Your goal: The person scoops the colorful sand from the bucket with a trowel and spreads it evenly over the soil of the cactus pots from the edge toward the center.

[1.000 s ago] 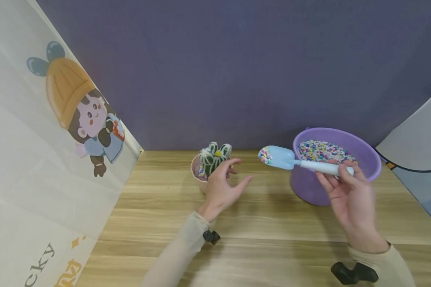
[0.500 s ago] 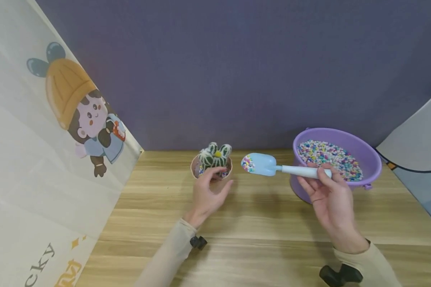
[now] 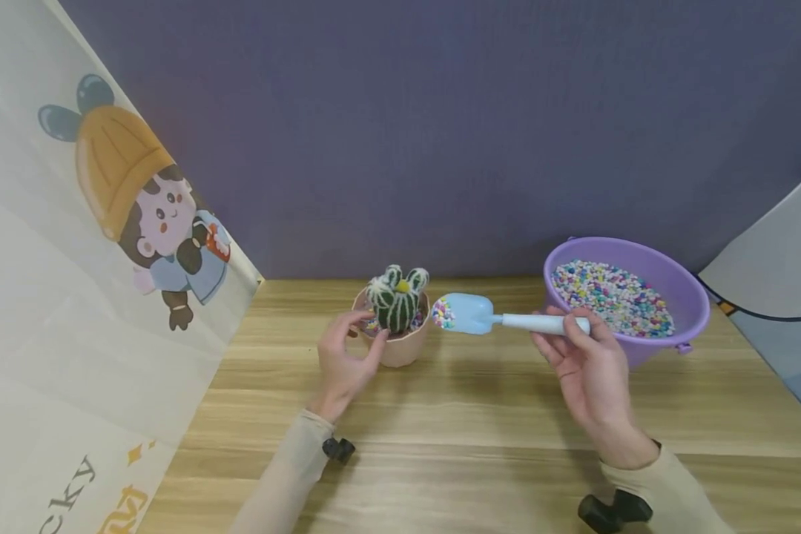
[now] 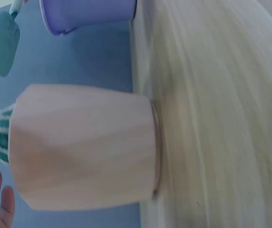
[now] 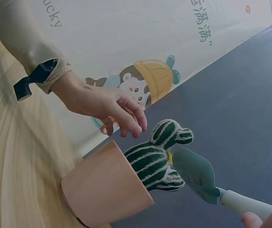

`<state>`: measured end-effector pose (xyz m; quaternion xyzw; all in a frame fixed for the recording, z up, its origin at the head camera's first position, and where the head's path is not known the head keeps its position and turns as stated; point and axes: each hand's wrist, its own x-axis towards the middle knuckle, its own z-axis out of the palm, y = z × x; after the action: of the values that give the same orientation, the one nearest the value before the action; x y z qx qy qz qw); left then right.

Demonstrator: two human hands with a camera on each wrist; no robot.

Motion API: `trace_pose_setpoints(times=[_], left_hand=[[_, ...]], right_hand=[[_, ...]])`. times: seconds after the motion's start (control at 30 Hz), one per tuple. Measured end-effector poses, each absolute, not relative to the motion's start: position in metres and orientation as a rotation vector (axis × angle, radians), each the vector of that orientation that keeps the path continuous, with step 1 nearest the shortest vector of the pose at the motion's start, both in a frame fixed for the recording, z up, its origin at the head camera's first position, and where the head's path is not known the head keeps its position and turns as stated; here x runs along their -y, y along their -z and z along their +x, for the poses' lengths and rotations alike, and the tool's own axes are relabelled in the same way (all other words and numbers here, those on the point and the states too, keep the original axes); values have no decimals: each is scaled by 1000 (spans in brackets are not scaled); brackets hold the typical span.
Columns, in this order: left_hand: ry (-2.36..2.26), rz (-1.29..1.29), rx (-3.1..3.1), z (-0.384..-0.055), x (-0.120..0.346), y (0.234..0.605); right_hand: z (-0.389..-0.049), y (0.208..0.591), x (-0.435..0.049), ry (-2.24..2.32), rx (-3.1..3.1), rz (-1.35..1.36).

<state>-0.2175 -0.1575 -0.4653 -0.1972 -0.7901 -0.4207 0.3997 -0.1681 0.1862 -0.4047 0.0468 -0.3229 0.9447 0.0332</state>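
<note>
My right hand (image 3: 590, 363) holds the white handle of a light blue garden trowel (image 3: 470, 313) between thumb and fingers. Multicoloured pellets (image 3: 443, 313) lie in the trowel's tip, which points left beside the pot. A pink flowerpot (image 3: 402, 350) stands on the table with a green, white-striped cactus (image 3: 394, 305) in it; some pellets show around its base. At the pot's left rim is my left hand (image 3: 343, 363), its fingers loosely bent with a gap between thumb and forefinger. In the right wrist view that left hand (image 5: 105, 107) hovers beside the cactus, holding nothing.
A purple bucket (image 3: 690, 297) full of coloured pellets stands at the right, behind my right hand. The wooden table (image 3: 454, 460) ends at a dark blue back wall (image 3: 440, 133). A pale panel with a cartoon figure (image 3: 167, 215) borders the left side.
My left hand has moved left from in front of the pot to its left rim, uncovering the cactus. My right hand has brought the trowel left from the bucket towards the pot.
</note>
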Motion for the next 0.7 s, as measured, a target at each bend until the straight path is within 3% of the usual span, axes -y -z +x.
trace_pose_setpoints(times=[0.47,0.7], left_hand=[[1139,-206,2372,-222,177,475],[1145,-184,2530,-222,181,475]], right_hand=[[-177,411,-155,-2810,1218,-89],[-182,416,-149,-2757,1290,-117]])
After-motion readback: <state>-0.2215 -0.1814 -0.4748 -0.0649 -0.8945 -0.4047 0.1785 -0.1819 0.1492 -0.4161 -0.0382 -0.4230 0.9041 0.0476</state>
